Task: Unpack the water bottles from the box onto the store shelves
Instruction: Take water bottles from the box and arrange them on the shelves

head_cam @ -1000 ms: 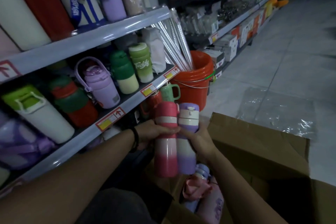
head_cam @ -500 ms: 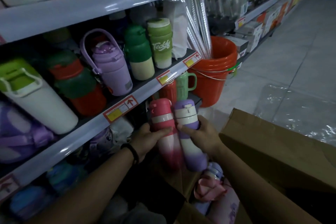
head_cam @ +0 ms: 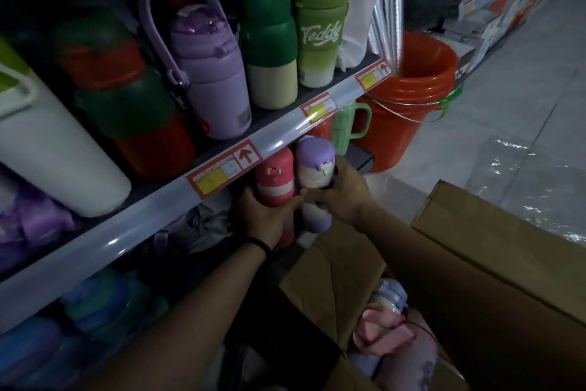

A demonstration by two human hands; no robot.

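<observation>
My left hand [head_cam: 258, 216] grips a pink and white gradient bottle [head_cam: 273, 178], and my right hand [head_cam: 341, 194] grips a purple and white one [head_cam: 314, 168] beside it. Both bottles are upright, side by side, their caps just under the front edge of the middle shelf [head_cam: 177, 200], at the opening of the lower shelf. The open cardboard box [head_cam: 475, 279] stands at the lower right, with several more pink and purple bottles [head_cam: 390, 327] lying inside.
The middle shelf carries a lilac bottle with a strap [head_cam: 206, 67], green bottles [head_cam: 269, 41] and a red and green one [head_cam: 126, 99]. A mint mug [head_cam: 345, 127] stands below. An orange bucket [head_cam: 409, 99] with foil rolls sits on the floor, clear plastic wrap [head_cam: 532, 181] beside it.
Both hands have carried the two bottles forward and up from above the box to the shelf edge. My view has moved closer to the shelves.
</observation>
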